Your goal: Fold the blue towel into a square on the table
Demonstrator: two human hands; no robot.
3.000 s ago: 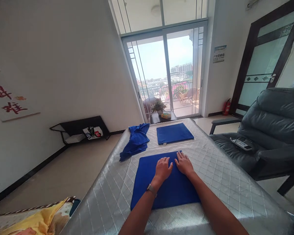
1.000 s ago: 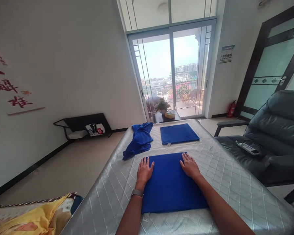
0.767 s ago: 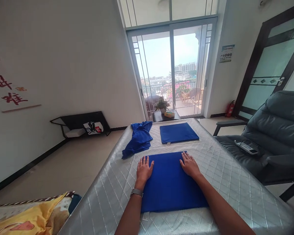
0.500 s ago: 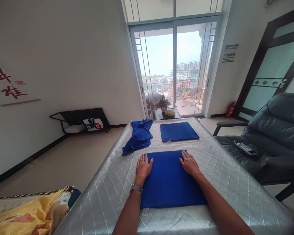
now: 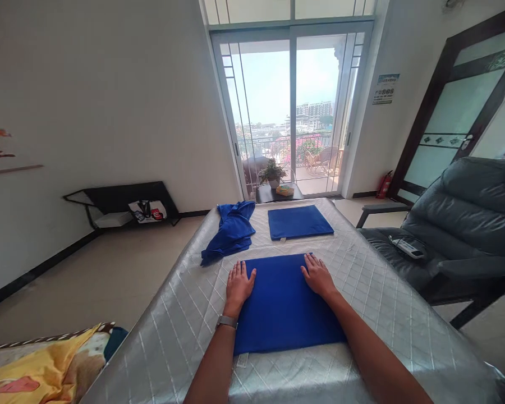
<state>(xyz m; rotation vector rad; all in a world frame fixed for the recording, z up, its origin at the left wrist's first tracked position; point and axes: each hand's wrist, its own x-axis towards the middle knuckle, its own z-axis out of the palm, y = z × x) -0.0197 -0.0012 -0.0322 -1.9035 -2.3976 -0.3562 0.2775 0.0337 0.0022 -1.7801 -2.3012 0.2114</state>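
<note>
A flat blue rectangle of folded cloth lies smooth on a silver quilted cover, a white tag sticking out at its near left corner. My left hand rests flat on its far left corner, fingers stretched out; a watch band circles that wrist. At the far right corner my right hand presses flat, fingers spread. Beyond my hands lies a second flat blue cloth, also with a small white tag. To its left is a crumpled blue cloth in a loose heap.
Right of the bed-like surface stands a dark padded armchair with a white power strip on its seat. A small table holds a potted plant before the glass doors. Yellow cloth lies at lower left.
The whole view has shifted slightly, so everything appears a little further left. Both hands stay flat on the near blue cloth in about the same places.
</note>
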